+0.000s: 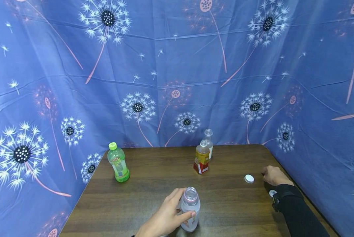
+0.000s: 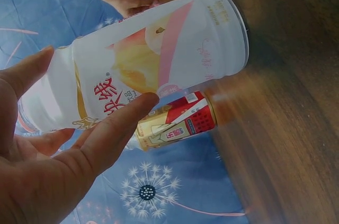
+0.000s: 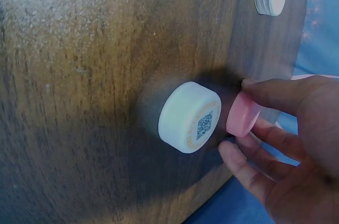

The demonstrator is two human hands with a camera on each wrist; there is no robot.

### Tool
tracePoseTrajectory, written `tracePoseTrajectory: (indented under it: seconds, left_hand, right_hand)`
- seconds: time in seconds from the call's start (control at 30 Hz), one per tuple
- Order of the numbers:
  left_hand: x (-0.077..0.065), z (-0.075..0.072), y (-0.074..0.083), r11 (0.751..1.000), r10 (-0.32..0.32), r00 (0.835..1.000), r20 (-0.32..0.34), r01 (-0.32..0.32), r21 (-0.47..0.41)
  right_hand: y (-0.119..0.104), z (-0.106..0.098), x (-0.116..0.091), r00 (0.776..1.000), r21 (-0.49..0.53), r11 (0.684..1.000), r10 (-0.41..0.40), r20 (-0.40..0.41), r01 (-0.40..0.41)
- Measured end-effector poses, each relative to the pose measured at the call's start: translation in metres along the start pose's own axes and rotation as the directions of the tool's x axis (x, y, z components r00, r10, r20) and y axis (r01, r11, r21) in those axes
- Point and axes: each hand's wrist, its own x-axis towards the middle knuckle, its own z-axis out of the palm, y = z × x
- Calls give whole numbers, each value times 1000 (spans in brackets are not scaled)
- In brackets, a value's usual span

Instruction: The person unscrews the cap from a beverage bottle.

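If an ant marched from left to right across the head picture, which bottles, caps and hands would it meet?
Green bottle → left hand → white bottle → red-and-yellow bottle → white cap → right hand.

Dandelion-print cloth (image 1: 182, 62) walls this wooden table (image 1: 156, 174) into a booth.

One cap (image 3: 243, 115) is pink, the table (image 1: 159, 168) brown — the curtain (image 1: 177, 59) dandelion-patterned blue.
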Motion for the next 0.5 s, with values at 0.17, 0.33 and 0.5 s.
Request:
tracePoseTrajectory:
  seconds: [0.17, 0.33, 0.5]
  left_hand:
    - [0, 0, 2, 1000, -4, 1000, -9, 4, 8]
    - [-1, 0, 3, 1000, -10, 1000, -2, 10, -6]
    - [0, -1, 2, 999, -48, 999, 17, 48, -26]
  right_hand:
    - [0, 0, 0, 1000, 20, 1000, 23, -1, -23]
    - [0, -1, 1, 1000, 24, 1000, 6, -22, -5]
    - [-1, -3, 0, 996, -8, 1000, -25, -84, 25]
